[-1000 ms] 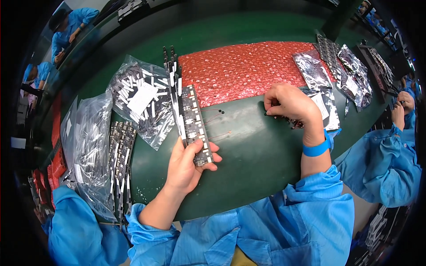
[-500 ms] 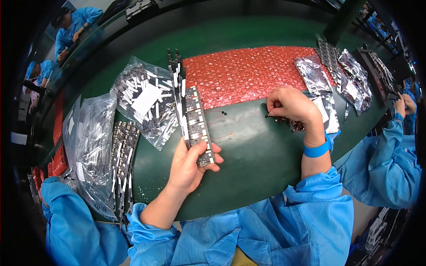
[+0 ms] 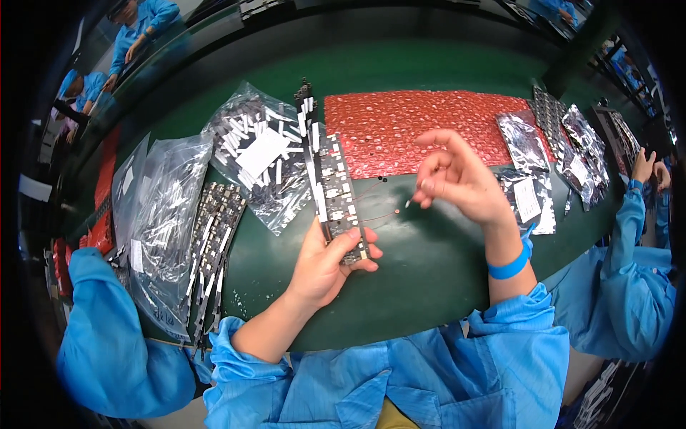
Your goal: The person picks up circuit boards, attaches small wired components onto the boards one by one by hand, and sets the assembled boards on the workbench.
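Observation:
My left hand is closed round the lower end of a long, narrow black circuit board with pale parts along it. Longer strips with white labels stand up along its left side. From the board's right edge run thin reddish wires; one ends at small black round pieces, another at a tiny pale tip. Raised over the table to the right, my right hand has thumb and fingertips drawn together, its forefinger arched. A tiny whitish piece shows at the fingertips, too small to name.
Behind lies red bubble wrap. On the left are clear bags of strips, a labelled bag and loose boards. Silvery bags lie on the right. Co-workers sit at both sides, one person's hands at far right.
My right hand has lifted from a small pile of dark parts on the right and moved left toward the board. The left hand still holds the board; the view has shifted slightly.

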Demonstrator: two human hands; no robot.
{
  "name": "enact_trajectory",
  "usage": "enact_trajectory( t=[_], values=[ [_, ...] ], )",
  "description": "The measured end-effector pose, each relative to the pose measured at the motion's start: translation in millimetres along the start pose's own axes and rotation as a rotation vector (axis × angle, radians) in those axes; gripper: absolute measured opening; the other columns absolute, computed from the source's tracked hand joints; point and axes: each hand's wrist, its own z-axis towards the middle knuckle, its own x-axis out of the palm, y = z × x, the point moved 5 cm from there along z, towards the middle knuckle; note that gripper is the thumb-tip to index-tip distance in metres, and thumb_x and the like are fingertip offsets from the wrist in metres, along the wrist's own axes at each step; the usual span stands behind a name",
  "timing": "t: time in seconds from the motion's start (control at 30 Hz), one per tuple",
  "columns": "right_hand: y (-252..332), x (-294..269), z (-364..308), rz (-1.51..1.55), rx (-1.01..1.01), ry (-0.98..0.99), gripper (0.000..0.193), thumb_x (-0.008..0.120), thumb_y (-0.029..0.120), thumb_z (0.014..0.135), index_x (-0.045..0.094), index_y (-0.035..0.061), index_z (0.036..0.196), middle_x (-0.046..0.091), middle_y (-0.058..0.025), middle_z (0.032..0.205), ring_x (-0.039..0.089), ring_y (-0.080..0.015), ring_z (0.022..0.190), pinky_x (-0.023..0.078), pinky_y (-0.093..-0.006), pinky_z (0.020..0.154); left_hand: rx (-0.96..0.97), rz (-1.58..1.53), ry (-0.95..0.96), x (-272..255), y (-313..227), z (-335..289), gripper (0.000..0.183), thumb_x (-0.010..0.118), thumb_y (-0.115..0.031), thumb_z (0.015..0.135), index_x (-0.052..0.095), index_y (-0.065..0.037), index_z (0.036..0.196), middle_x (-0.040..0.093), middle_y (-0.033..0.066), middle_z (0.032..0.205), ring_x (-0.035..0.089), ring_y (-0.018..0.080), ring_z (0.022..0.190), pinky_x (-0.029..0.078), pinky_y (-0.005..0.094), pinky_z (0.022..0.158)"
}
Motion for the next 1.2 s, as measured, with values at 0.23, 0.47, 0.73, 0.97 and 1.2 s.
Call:
enact_trajectory(
  t=[0.23,0.47,0.73,0.97,1.2],
  values=[
    [-6.4,44.9,-9.4,-0.08,0.029,0.164,0.035,0.046,-0.005,0.067,0.031,0.0003,0.098,0.046,-0.0077,0.072,0.05,-0.0115,0.067,0.042,-0.0198,0.058,0.018,0.032,0.045,5.3,-0.8,-3.0,0.025,0.043,-0.008,0.074,0.028,-0.006,0.094,0.047,0.0099,0.078,0.05,0.0168,0.065,0.045,0.0267,0.052],
    [-4.4,44.9,-9.0,-0.209,-0.06,0.13,0.029,0.045,-0.005,0.068,0.033,-0.0004,0.094,0.046,-0.0075,0.073,0.05,-0.011,0.067,0.043,-0.0202,0.06,0.019,0.051,0.036,5.2,-0.8,-3.1,0.027,0.046,-0.008,0.073,0.028,-0.004,0.093,0.047,0.0103,0.076,0.049,0.0156,0.063,0.044,0.0249,0.049],
    [5.4,48.2,-9.0,-0.645,-0.291,0.107,0.014,0.053,-0.001,0.063,0.048,0.0,0.076,0.05,-0.0057,0.062,0.051,-0.0123,0.058,0.041,-0.0209,0.05,0.117,0.135,0.021,3.7,-3.2,-2.3,0.028,0.048,-0.004,0.07,0.028,-0.002,0.091,0.047,0.0101,0.073,0.049,0.0145,0.061,0.044,0.0231,0.046],
    [2.5,51.5,-11.5,-0.797,-0.322,0.115,0.008,0.055,0.001,0.058,0.052,0.0017,0.065,0.05,-0.005,0.058,0.048,-0.0139,0.049,0.037,-0.0214,0.041,0.153,0.199,0.046,5.5,-4.9,-2.6,0.027,0.047,-0.003,0.071,0.028,-0.001,0.09,0.047,0.0109,0.074,0.05,0.0151,0.062,0.045,0.0236,0.046],
    [7.5,50.3,-15.4,-0.686,-0.273,0.016,0.005,0.055,0.001,0.057,0.051,0.002,0.059,0.049,-0.0019,0.051,0.045,-0.0071,0.042,0.036,-0.0175,0.038,-0.046,-0.04,0.036,4.6,-1.2,-2.2,0.032,0.031,0.004,0.067,0.028,-0.004,0.098,0.043,0.0112,0.086,0.049,0.0203,0.075,0.046,0.0325,0.057]
  ],
)
